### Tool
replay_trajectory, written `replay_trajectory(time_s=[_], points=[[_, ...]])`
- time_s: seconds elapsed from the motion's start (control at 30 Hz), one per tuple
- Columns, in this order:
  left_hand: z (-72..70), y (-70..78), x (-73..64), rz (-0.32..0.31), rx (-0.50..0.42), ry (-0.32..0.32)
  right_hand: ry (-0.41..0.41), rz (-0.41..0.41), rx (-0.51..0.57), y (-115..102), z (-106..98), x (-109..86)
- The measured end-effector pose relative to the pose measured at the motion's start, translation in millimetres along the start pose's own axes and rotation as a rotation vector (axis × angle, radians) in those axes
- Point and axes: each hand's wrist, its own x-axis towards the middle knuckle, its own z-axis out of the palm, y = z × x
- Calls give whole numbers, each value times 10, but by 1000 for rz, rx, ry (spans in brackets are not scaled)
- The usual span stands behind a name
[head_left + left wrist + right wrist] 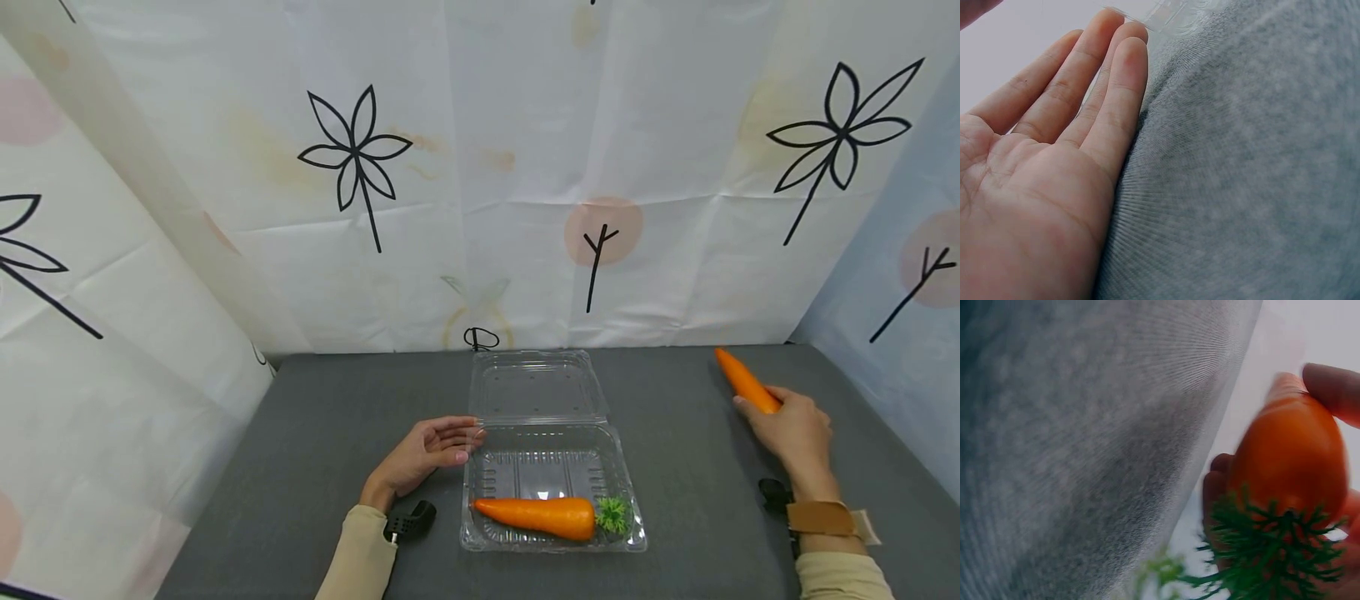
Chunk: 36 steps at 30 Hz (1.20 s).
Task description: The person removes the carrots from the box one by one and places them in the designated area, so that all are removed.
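Observation:
A clear plastic clamshell container [627,483] lies with its lid [536,387] folded back. Along its near side is an orange carrot [536,517] with a green leafy top [613,515], tip pointing left. My left hand [420,454] is at the container's left edge, its fingers fairly straight; in the left wrist view the fingertips touch or nearly touch clear plastic [1179,15]. Over on the right, my right hand [795,429] grips a second carrot [742,379] between thumb and fingers, tip facing away. Its green leaves [1266,544] show in the right wrist view.
A dark grey tabletop [337,392] lies under everything. White patterned cloth [480,167] rises behind it, with more cloth on the left and right sides. The container stands between the two hands.

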Motion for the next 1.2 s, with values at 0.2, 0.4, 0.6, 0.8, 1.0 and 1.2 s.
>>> replay_trajectory(time_s=[0.2, 0.4, 0.6, 0.8, 1.0, 1.2], points=[[0, -2, 2, 0, -4, 0, -72, 13, -26, 16, -4, 19], [-8, -7, 0, -4, -4, 2, -93, -5, -52, 21, 24, 13], [-12, -8, -8, -3, 4, 3, -86, -6, -72, -13, 50, 1], [-3, 2, -12, -8, 5, 6, -90, -7, -78, -30, 55, -8], [5, 7, -11, -12, 1, 6, -98, -13, -104, -46, 24, -20], [5, 9, -6, -8, 4, 3, -62, -56, -111, -79, -2, -39]])
